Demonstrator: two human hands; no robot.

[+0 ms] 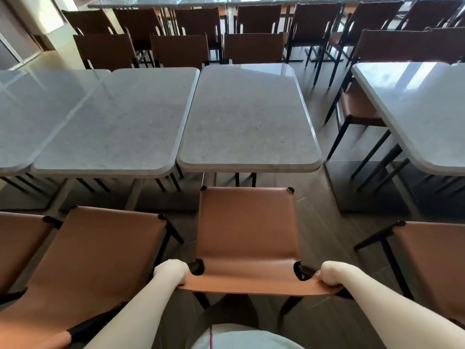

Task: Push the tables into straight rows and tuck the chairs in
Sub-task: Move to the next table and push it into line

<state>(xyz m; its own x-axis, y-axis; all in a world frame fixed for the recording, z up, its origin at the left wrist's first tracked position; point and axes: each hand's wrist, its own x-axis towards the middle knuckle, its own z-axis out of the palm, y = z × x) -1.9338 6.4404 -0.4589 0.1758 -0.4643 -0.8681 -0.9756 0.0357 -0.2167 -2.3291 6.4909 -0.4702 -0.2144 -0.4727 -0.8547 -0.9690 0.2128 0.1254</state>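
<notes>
**Both hands on the chair back, seat just short of the counter**

Far left, a grey counter (15, 122) runs off the edge, butted against the next counter (113, 122), and their near edges line up. Below them sit two tan chairs, one at the far left (17, 243) and a wider one beside it (100, 253), both drawn back from the counters.

Now the action: the left hand (171, 272) grips the left corner of the middle chair (247, 222) at its back edge, fingers (182, 282) curled right over the leather. That chair faces the middle counter (249, 117), its front edge just short of the counter's near edge, seat fully in the open. The middle counter sits just beside its left neighbour, a thin gap between them, its near edge a touch closer to us.

The right hand (332, 273) clamps the chair's right corner, knuckles up, fingers wrapped around the rim.

Across an aisle, another counter (422, 117) stands well apart, with a chair (432, 263) in front. Dark chairs (176, 46) line the far side.
</notes>
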